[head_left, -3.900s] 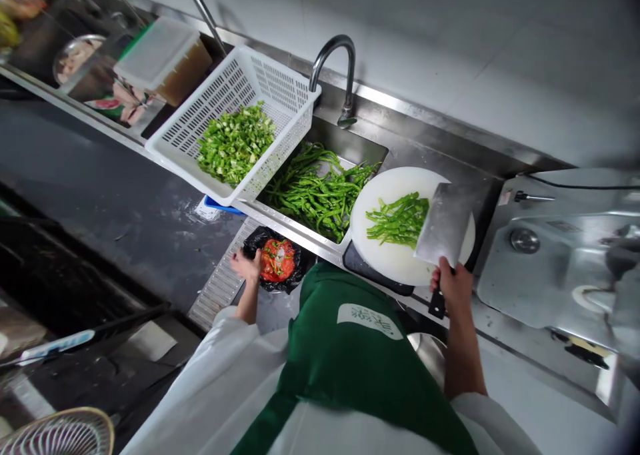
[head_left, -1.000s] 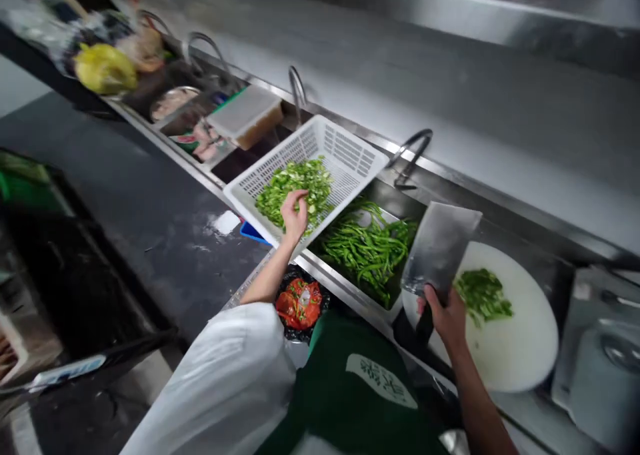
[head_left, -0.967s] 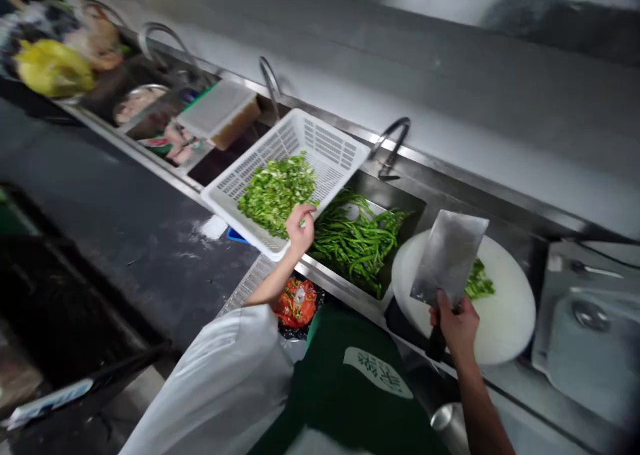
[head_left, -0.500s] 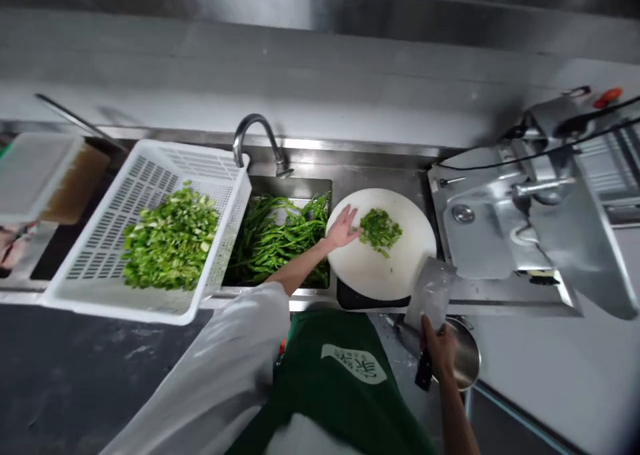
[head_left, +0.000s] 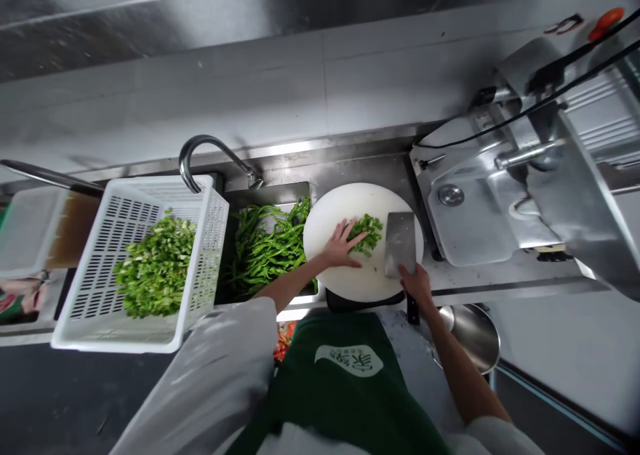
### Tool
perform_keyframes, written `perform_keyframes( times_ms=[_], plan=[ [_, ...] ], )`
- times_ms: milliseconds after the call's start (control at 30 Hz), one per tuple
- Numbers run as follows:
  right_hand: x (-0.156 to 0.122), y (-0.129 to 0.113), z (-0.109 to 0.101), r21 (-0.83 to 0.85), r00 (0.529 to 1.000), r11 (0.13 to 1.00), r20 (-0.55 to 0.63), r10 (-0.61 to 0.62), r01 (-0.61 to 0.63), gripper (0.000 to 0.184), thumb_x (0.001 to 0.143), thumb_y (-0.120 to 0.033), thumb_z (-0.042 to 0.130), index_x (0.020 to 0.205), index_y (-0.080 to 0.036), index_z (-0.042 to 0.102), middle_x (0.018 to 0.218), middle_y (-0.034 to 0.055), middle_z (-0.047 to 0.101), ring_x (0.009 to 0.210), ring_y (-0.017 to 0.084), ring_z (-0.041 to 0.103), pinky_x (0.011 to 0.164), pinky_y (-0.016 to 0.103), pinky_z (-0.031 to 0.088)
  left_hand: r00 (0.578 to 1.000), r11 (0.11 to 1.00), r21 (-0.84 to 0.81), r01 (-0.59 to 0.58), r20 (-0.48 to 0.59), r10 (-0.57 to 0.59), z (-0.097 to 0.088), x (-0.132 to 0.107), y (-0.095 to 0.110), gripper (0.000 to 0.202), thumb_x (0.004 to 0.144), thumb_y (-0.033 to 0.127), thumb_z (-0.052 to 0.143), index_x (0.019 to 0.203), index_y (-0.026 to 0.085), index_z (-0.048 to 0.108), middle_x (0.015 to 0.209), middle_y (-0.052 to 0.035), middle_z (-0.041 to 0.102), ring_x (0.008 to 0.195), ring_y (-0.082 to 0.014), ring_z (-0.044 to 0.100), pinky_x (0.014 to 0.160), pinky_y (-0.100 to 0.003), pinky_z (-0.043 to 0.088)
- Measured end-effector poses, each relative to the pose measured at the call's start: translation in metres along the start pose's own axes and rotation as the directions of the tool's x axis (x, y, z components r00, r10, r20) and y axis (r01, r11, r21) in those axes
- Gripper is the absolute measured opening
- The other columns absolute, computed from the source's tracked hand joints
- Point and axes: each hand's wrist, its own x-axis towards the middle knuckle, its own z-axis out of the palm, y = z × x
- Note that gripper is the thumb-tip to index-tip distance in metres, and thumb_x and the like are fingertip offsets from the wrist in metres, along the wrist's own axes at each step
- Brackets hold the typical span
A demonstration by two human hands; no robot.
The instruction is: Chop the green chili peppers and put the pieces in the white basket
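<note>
A round white cutting board (head_left: 340, 205) lies beside the sink. On it sits a small pile of chopped green peppers (head_left: 369, 232). My left hand (head_left: 341, 245) rests flat on the board with fingers spread, touching the left side of the pile. My right hand (head_left: 416, 284) grips the handle of a cleaver (head_left: 400, 243), whose blade lies on the board just right of the pile.
The sink (head_left: 270, 195) holds whole long green peppers (head_left: 265, 242) under a faucet (head_left: 210, 152). A white perforated basket (head_left: 197, 195) of chopped peppers stands at the left. A steel slicing machine (head_left: 520, 175) is at the right; a metal bowl (head_left: 473, 335) sits below the counter.
My left hand left the basket and came to the pile on the board. The cleaver moved up from below the counter edge onto the board, right of the pile.
</note>
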Motion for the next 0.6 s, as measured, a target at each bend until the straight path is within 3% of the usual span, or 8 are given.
perform_keyframes(
  times_ms=[133,300,500,600],
  plan=[
    [0.013,-0.031,0.011,-0.014,0.993,1.0,0.118,-0.025,0.027,0.027,0.086,-0.043,0.069,0.09,-0.019,0.058,0.048,-0.0045,0.056,0.037,0.012,0.048,0.04,0.023,0.033,0.986,0.997,-0.014,0.074,-0.147,-0.076,0.023,0.026,0.017,0.111,0.068,0.077,0.084,0.162,0.032,0.045,0.178,-0.0138,0.008,0.16,-0.0539,0.003,0.125,-0.075,0.014],
    [0.009,-0.057,0.034,0.011,0.977,0.993,0.175,-0.12,0.12,0.021,0.083,-0.039,0.069,0.087,-0.021,0.058,0.051,-0.0023,0.059,0.04,0.015,0.052,0.043,0.026,0.037,0.946,0.989,-0.092,0.115,-0.295,-0.137,0.041,0.061,0.033,0.095,0.076,0.07,0.082,0.157,0.03,0.053,0.175,-0.0133,0.022,0.16,-0.0518,0.01,0.125,-0.073,0.02],
    [-0.008,-0.063,0.068,0.084,0.971,0.993,0.22,-0.094,0.077,0.034,0.083,-0.054,0.066,0.092,-0.022,0.058,0.053,-0.0013,0.06,0.04,0.017,0.052,0.042,0.029,0.038,0.904,0.97,-0.184,0.159,-0.367,-0.218,0.035,0.062,0.043,0.082,0.083,0.059,0.078,0.153,0.023,0.057,0.172,-0.0162,0.027,0.16,-0.0433,0.018,0.128,-0.064,0.026],
    [-0.021,-0.063,0.077,0.079,0.964,0.989,0.227,-0.141,0.127,0.038,0.085,-0.057,0.064,0.096,-0.021,0.059,0.057,0.0001,0.063,0.042,0.018,0.054,0.043,0.028,0.038,0.877,0.973,-0.18,0.147,-0.432,-0.212,0.023,0.051,0.044,0.077,0.085,0.057,0.075,0.151,0.022,0.057,0.17,-0.0158,0.03,0.16,-0.0401,0.02,0.129,-0.062,0.025]
  ],
)
